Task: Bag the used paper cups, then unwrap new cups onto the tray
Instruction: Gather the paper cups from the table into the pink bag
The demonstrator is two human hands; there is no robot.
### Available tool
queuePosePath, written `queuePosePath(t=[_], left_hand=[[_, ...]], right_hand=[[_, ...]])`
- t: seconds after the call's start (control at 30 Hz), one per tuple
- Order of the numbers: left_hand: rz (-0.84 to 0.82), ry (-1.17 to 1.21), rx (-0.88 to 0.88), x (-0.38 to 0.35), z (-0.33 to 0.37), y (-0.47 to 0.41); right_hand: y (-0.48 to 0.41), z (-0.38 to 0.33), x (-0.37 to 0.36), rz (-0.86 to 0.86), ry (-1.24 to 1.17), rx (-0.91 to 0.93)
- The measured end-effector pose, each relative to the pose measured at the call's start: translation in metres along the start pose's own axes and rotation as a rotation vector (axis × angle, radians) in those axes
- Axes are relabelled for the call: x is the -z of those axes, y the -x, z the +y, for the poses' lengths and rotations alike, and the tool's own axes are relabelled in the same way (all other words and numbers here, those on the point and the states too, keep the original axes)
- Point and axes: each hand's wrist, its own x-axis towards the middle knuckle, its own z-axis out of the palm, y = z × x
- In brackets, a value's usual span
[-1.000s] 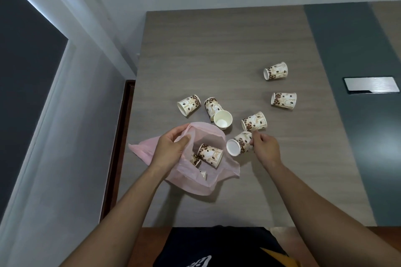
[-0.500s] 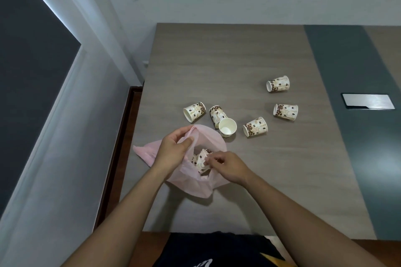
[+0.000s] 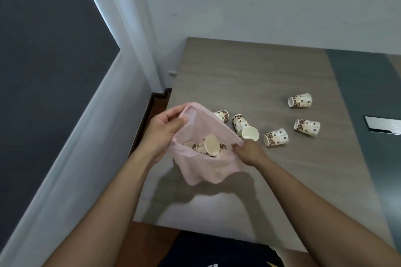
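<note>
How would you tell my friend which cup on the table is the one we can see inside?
On the wooden table, look just beyond the pink bag. By the right hand lies a cup whose mouth faces the camera. Only it shows a plain cream inside; its neighbours show coffee-bean print.

Single head-worn view, looking forward and down, close over table (image 3: 249, 76) near edge.
</note>
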Motion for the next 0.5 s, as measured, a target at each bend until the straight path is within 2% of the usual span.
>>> queuePosePath(t=[0.1,0.17,0.27,0.33,0.4,0.5], left_hand=[[0.12,-0.123,-0.034,0.011,-0.009,0.005],[0.163,-0.148,-0.07,0.015,-0.013,0.008],[0.241,-0.129,-0.163,0.018,-0.006,0.009],[0.295,-0.055,-0.213,0.021,0.005,0.007],[0.318,0.01,-0.263,0.025,0.017,0.005],[0.291,-0.017,-0.267,0.029,0.021,-0.003]], right_hand=[[0.017,-0.04,0.022,0.098,-0.257,0.204],[0.026,-0.056,0.03,0.11,-0.336,0.251],[0.027,-0.058,0.029,0.049,-0.262,0.19],[0.024,-0.048,0.03,0.116,-0.273,0.137],[0.022,-0.038,0.033,0.223,-0.402,0.079],[0.022,-0.019,0.03,0.188,-0.351,0.05]])
